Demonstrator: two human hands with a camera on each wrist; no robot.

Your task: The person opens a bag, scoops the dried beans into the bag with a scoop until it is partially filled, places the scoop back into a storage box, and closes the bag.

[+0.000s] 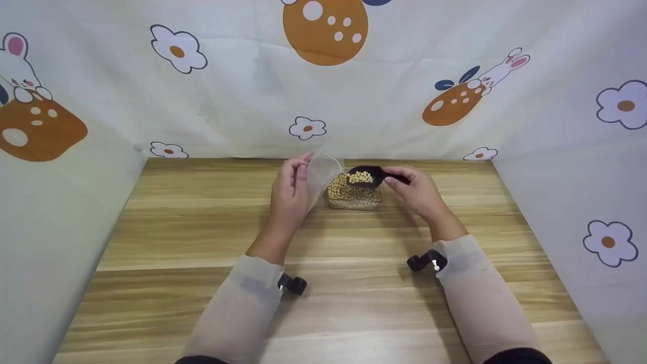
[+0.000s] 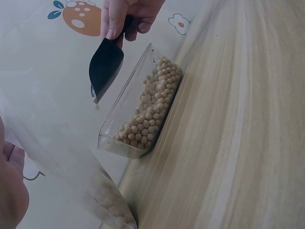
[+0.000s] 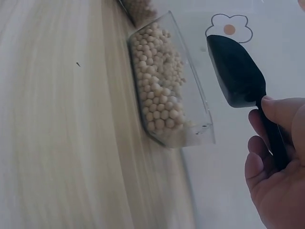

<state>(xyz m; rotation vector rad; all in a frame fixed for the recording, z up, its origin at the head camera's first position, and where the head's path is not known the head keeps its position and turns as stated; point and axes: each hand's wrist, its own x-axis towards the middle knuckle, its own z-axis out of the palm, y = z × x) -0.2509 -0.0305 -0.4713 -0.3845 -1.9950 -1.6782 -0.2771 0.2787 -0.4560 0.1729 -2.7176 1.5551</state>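
My right hand grips the handle of a black scoop. Round, pale yellow beans lie in the scoop's bowl, which is above a clear plastic container. More beans partly fill that container on the tabletop. At its left, my left hand holds a translucent plastic bag by its upper part, with the bag's mouth facing the scoop. Some beans show through the bottom of the bag in the left wrist view. Part of the bag is hidden behind the left hand in the head view.
The wood-grain table runs up to a pale fabric backdrop printed with flowers, rabbits and orange fruit. Fabric also stands along both sides. A small black camera is strapped at each wrist, over light sleeves.
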